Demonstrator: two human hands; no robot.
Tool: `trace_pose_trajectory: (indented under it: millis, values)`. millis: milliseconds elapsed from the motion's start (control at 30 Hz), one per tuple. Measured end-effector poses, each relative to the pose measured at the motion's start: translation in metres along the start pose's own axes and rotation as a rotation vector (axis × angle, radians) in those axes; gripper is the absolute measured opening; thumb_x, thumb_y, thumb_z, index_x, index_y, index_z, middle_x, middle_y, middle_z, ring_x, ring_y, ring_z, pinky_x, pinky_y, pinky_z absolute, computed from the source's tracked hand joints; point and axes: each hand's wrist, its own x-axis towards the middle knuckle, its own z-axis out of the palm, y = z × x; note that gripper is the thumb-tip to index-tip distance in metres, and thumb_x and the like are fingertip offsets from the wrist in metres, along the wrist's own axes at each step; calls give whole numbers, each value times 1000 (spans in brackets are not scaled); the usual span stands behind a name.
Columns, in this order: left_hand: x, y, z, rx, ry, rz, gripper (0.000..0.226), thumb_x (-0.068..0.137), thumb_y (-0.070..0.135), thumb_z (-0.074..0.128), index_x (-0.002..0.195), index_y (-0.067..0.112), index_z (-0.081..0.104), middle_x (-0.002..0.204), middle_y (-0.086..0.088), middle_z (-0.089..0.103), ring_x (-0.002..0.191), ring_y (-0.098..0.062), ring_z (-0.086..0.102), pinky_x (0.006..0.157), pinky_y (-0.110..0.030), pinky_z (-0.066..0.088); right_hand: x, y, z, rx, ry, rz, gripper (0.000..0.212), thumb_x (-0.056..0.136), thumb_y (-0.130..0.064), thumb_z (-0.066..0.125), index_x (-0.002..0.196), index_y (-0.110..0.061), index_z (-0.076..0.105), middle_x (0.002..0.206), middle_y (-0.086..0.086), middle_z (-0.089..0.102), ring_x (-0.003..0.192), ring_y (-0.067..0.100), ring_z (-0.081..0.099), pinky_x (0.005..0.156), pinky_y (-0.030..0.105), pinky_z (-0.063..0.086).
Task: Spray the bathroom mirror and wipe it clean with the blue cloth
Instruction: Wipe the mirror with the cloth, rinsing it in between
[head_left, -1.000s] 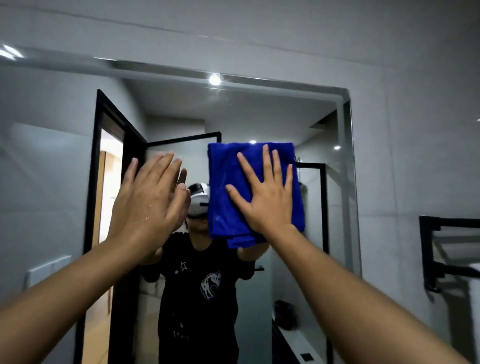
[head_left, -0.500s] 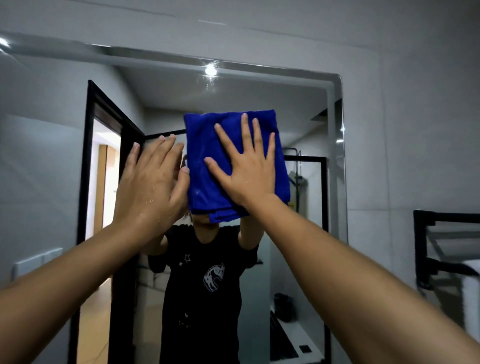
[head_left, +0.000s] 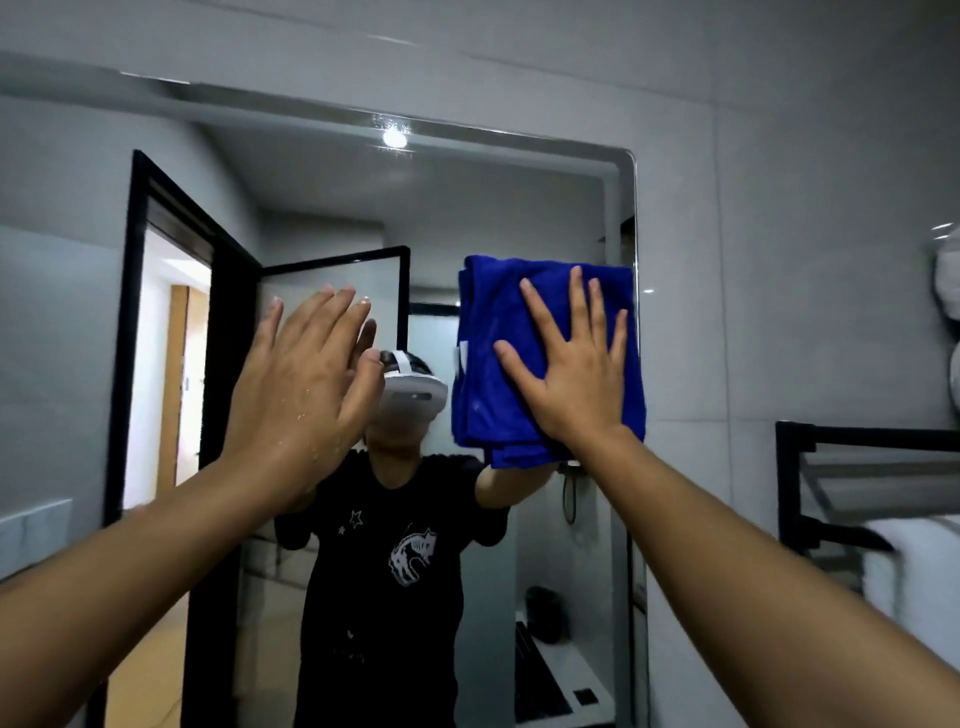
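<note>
Pressing blue cloth (head_left: 498, 364) against mirror (head_left: 519, 208)

- Pale grey tiled wall (head_left: 779, 208) fills the room, with thin grout lines.
- A black metal towel rack (head_left: 852, 467) is fixed to the wall at right, holding a white towel (head_left: 914, 566).
- A round ceiling light (head_left: 395, 138) glows brightly in reflection.
- A black-framed doorway (head_left: 171, 364) at left shows a brighter room with wooden panelling.
</note>
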Motion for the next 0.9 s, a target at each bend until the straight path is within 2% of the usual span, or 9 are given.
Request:
trace_pose_trajectory:
  millis: [233, 500, 700, 900]
  values:
    - [4, -3, -5, 35, 3, -26, 56, 95, 36, 31, 142, 9, 45, 150, -9, 42, 143, -21, 29, 121, -43, 10, 43, -10, -4, 11, 10, 74, 69, 92, -71, 23, 152, -44, 5, 163, 4, -7, 150, 27, -8, 118, 55, -6]
    - [-4, 14, 3, 32, -24, -38, 55, 96, 36, 32, 143, 10, 43, 150, -8, 42, 143, -18, 27, 121, -40, 6, -3, -7, 5, 13, 19, -89, 69, 91, -70, 29, 152, -43, 13, 164, 4, 1, 150, 25, -4, 119, 53, -4]
    - [-16, 34, 19, 7, -67, -35, 56, 97, 40, 28, 144, 13, 41, 151, -5, 40, 143, -16, 27, 121, -38, 5, -33, 30, 5, -12, -23, -73, 70, 90, -71, 30, 152, -45, 11, 164, 3, 0, 150, 24, -5, 119, 53, -4]
    - [-21, 38, 19, 22, -92, -4, 56, 97, 40, 27, 144, 12, 40, 151, -5, 40, 143, -17, 27, 121, -38, 5, -11, 49, -3, 5, -6, 2, 69, 90, -71, 28, 151, -45, 9, 164, 3, -3, 150, 26, -4, 119, 54, -2]
